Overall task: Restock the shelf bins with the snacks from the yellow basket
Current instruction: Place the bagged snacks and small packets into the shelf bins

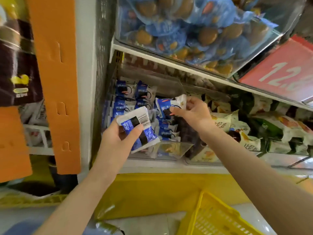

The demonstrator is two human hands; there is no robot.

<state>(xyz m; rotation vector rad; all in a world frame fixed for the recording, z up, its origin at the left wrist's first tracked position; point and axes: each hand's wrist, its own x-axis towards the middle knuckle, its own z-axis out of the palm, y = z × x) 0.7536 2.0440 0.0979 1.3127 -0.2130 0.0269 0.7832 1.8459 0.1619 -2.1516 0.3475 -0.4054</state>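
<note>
My left hand (118, 136) grips a small stack of blue-and-white snack packets (137, 126), barcode side up, in front of the clear shelf bin (176, 148). My right hand (191, 112) pinches one more blue-and-white packet (166, 106) over that bin. Inside the bin stand several matching blue packets (128, 99). A corner of the yellow basket (218, 217) shows at the bottom right, below my right forearm; its contents are out of view.
The neighbouring bin to the right holds green-and-white packets (257, 126). Above hangs a clear bin of blue-wrapped brown snacks (194, 31) and a red price sign (279, 70). An orange panel (54, 82) and the shelf upright (101, 65) stand at the left.
</note>
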